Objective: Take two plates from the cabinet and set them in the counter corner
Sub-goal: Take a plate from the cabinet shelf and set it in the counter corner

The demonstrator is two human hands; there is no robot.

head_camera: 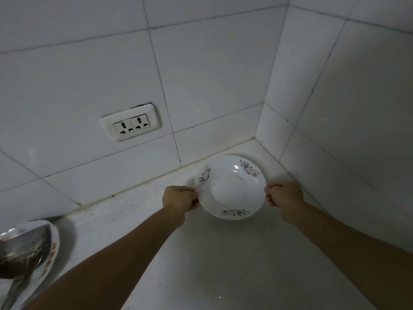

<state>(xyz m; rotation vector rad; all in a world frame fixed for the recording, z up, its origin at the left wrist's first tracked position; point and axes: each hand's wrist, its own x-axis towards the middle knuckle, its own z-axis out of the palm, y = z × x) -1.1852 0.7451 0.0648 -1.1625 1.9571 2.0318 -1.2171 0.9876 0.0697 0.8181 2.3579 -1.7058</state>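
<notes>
A white plate point(231, 186) with pink and blue flower prints on its rim is near the corner of the white counter point(219, 260), where the two tiled walls meet. My left hand point(180, 199) grips its left rim and my right hand point(283, 196) grips its right rim. Whether a second plate lies under it cannot be told. Whether the plate rests on the counter or hovers just above it is unclear.
A double wall socket point(131, 124) sits in the back tiled wall, left of the corner. At the lower left, a flower-rimmed plate point(50, 256) holds a large metal ladle point(21, 253). The right tiled wall point(357, 108) runs close beside my right arm.
</notes>
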